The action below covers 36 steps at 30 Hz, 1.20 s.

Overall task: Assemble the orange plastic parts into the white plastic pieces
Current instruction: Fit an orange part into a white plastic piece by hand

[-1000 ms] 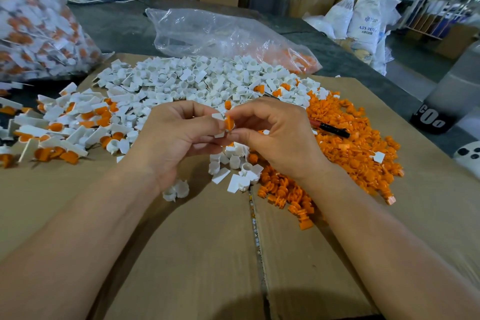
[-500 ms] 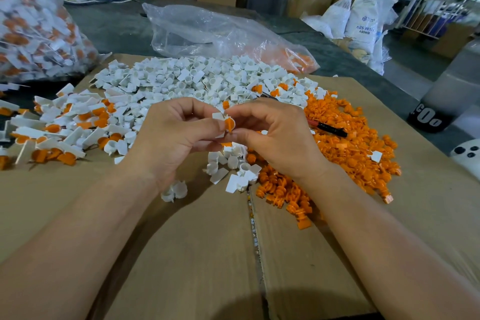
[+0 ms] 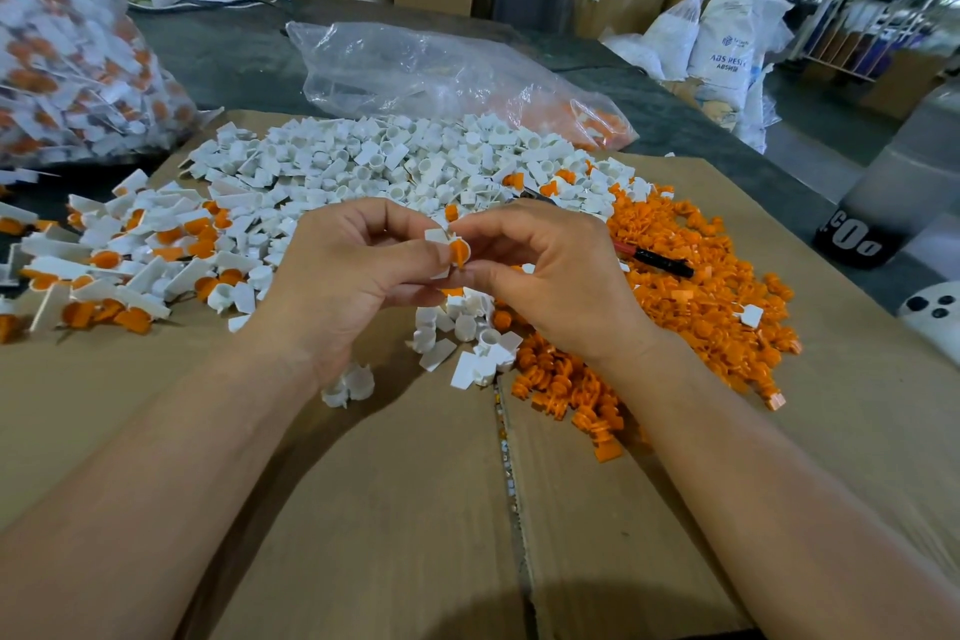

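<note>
Mid-press on one unit, by the look of it: orange plastic part (image 3: 459,252) sitting in the mouth of a white plastic piece (image 3: 437,244), held up above the cardboard surface (image 3: 395,483) between both hands; can't tell if it's fully seated yet, so next move probably calls for a firm squeeze straight in, then a drop onto the finished pile (image 3: 104,265) off to the left; risk of going in crooked if pushed at an angle.

Left hand (image 3: 353,276) curled closed, thumb and fingertips pinching the white piece; right hand (image 3: 550,276) likewise closed in a pinch, thumb and forefinger on the orange part; other fingers tucked under, touching nothing visible.

Further out: heap of loose white pieces (image 3: 395,161) just beyond the hands, a few more right underneath; loose orange parts (image 3: 701,286) spread to the right, a black and red pen (image 3: 657,259) lying on them; crumpled clear plastic bag (image 3: 441,68) behind, and a full bag of assembled units (image 3: 62,57) at far left.
</note>
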Each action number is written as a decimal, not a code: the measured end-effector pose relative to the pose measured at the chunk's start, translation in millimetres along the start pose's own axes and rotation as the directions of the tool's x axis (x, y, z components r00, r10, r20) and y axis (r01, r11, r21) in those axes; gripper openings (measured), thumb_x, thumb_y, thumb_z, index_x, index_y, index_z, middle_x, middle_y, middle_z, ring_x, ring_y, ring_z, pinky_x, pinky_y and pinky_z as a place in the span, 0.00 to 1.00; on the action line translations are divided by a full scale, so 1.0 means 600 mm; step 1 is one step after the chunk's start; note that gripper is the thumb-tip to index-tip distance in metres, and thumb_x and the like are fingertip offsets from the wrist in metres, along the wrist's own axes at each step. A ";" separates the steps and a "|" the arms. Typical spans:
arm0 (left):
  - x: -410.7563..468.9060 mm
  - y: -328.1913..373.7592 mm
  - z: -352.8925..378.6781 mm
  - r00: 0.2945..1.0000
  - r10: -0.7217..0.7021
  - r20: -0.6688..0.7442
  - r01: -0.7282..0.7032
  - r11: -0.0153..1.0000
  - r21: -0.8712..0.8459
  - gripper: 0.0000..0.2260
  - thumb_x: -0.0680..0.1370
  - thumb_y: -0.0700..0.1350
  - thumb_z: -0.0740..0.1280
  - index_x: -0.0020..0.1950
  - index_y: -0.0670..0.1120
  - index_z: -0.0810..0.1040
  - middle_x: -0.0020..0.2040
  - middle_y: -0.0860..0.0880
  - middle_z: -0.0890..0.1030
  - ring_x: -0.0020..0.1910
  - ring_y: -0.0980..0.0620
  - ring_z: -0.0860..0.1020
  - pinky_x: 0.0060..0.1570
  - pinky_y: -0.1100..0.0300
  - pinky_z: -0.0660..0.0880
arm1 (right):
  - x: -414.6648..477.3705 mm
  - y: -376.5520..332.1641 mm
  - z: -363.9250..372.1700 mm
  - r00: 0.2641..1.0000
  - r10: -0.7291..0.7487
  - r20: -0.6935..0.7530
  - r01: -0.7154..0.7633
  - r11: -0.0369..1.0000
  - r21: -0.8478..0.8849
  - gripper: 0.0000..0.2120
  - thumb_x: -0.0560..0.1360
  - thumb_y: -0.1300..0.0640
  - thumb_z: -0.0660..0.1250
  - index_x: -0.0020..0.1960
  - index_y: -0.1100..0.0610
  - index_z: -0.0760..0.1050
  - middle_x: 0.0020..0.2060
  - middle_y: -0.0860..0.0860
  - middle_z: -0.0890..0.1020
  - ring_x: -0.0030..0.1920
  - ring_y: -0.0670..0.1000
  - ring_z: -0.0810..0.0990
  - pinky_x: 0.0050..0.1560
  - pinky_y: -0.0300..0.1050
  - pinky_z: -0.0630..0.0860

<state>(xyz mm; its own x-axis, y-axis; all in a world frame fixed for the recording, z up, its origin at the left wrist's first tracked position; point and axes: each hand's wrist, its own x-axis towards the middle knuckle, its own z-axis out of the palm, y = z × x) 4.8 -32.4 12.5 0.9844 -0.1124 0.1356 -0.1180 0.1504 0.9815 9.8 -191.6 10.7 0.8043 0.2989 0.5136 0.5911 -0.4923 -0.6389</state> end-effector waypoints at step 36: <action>-0.004 0.002 0.004 0.996 -0.051 -0.073 0.052 0.999 0.013 0.07 0.68 0.29 0.69 0.34 0.40 0.77 0.28 0.45 0.81 0.28 0.51 0.81 0.31 0.62 0.79 | 0.001 -0.008 -0.009 0.999 -0.040 -0.028 0.037 0.994 -0.098 0.20 0.65 0.50 0.74 0.56 0.53 0.78 0.44 0.46 0.81 0.47 0.45 0.79 0.50 0.39 0.76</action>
<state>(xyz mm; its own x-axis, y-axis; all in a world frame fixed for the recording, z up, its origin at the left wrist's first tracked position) 2.1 -34.6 13.5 0.9960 -0.0477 0.0753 -0.0685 0.1314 0.9890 7.5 -193.3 17.0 0.7777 0.2954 0.5549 0.6118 -0.5585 -0.5601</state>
